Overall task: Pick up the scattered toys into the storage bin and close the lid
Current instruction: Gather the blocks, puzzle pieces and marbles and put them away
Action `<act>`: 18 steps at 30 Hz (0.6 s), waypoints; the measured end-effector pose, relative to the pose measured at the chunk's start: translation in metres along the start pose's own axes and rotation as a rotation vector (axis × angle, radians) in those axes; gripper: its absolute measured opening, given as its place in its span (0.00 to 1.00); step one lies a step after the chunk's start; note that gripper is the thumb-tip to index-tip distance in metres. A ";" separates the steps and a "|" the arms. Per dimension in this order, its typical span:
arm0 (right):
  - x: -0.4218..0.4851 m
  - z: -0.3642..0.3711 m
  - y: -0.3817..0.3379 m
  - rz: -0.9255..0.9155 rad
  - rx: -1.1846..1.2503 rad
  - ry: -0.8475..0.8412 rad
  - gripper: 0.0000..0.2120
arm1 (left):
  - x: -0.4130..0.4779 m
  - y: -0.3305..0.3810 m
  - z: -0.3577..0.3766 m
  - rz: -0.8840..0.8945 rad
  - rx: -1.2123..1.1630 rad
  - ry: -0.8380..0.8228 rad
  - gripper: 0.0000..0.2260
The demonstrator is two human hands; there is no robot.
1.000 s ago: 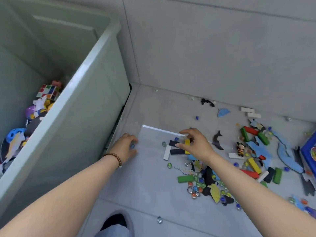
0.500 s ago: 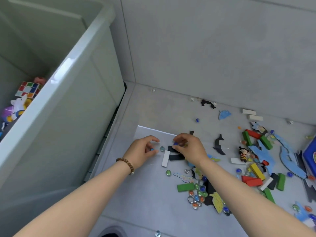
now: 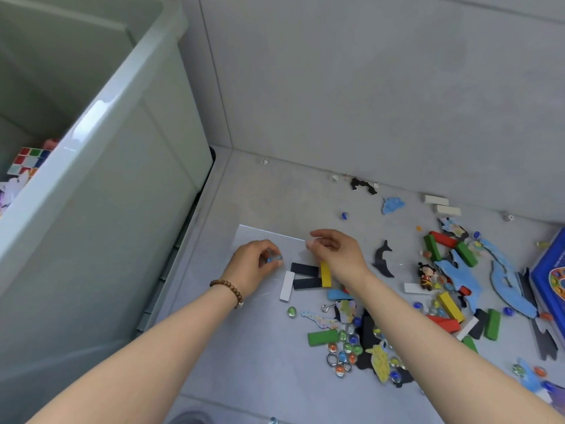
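Note:
The big pale-green storage bin (image 3: 107, 117) stands open at the left, with a colour cube (image 3: 29, 160) and other toys inside. On the floor my left hand (image 3: 253, 267) pinches small glass marbles (image 3: 272, 258) at its fingertips. My right hand (image 3: 336, 255) hovers just right of it with thumb and fingers pinched together, seemingly on a marble that is hidden. Between and below the hands lie black blocks (image 3: 304, 268), a yellow block (image 3: 325, 273) and a white block (image 3: 287, 286). No lid is in view.
A clear sheet (image 3: 266, 237) lies under the hands. Several marbles (image 3: 345, 353), a green block (image 3: 323, 337), a doll figure (image 3: 425, 275), a black dolphin cutout (image 3: 383, 258) and more blocks spread to the right. A blue box (image 3: 550, 286) sits at the right edge, with walls behind.
My left hand moved right from the bin side onto the sheet and picked up the teal marble. The right hand lifted off the blocks with pinched fingers. The view swung away from the bin.

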State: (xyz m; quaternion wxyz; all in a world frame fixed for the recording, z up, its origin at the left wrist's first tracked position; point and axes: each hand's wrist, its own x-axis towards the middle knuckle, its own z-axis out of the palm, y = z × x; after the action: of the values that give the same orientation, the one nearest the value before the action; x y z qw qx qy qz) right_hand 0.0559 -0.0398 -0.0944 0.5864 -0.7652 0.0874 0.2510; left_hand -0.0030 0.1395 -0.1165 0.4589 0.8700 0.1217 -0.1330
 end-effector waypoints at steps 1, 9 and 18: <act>0.001 -0.005 -0.006 0.053 0.121 0.008 0.09 | 0.003 0.004 -0.001 -0.052 -0.132 0.037 0.04; 0.028 -0.053 -0.041 0.163 0.335 0.045 0.05 | 0.050 0.057 -0.014 -0.265 -0.775 0.106 0.08; 0.067 -0.054 -0.012 -0.028 -0.350 0.175 0.08 | 0.090 0.041 -0.027 -0.286 -0.648 0.189 0.04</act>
State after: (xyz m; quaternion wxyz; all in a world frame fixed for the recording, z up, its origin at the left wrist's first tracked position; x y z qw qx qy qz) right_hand 0.1336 -0.0768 -0.1065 0.4379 -0.8755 0.0823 0.1869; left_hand 0.0975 0.1477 -0.1016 0.6744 0.6620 0.3198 -0.0693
